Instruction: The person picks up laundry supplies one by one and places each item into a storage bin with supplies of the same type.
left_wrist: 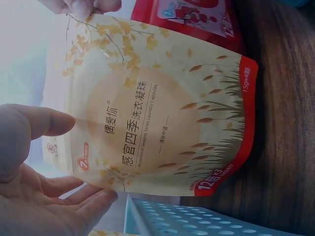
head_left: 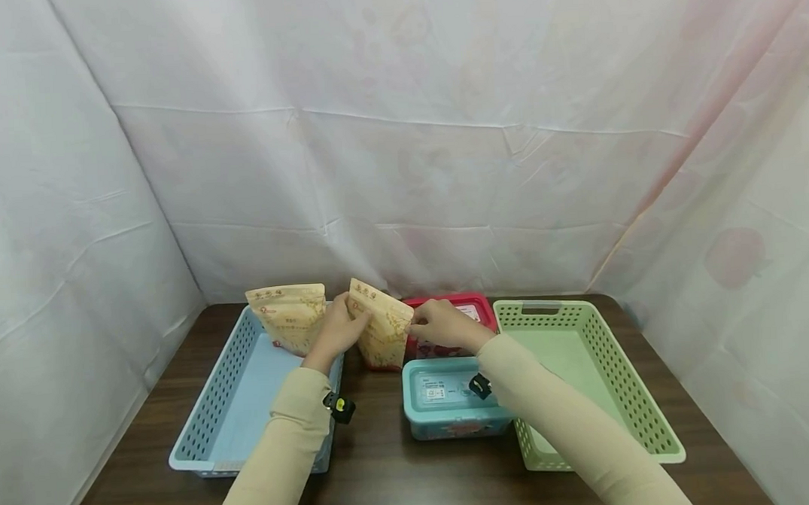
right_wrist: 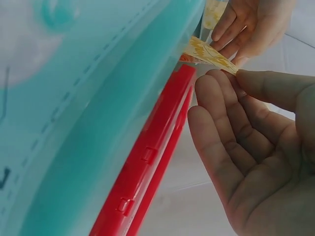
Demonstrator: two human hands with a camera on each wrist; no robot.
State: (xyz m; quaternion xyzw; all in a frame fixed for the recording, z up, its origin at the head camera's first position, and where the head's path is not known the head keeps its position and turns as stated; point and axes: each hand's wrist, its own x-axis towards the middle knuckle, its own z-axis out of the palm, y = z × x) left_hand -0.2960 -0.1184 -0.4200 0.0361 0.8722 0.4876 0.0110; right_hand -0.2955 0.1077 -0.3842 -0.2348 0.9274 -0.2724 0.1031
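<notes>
A cream pouch of laundry capsules (head_left: 383, 325) with a red bottom band stands tilted above the dark table, between both hands. My left hand (head_left: 345, 327) grips its left edge, thumb across the printed front, as the left wrist view shows. At the opposite edge my right hand (head_left: 444, 324) pinches a corner between thumb and fingertip; its other fingers are loosely bent in the right wrist view. Left of my left hand, a second cream pouch (head_left: 288, 314) leans upright at the back of the blue basket (head_left: 210, 396).
Behind my right hand is a red lidded box (head_left: 483, 309). A teal lidded box (head_left: 453, 424) lies in front of it, under my right wrist. To the right stands a green basket (head_left: 627, 371). White sheeting hangs behind and beside the table.
</notes>
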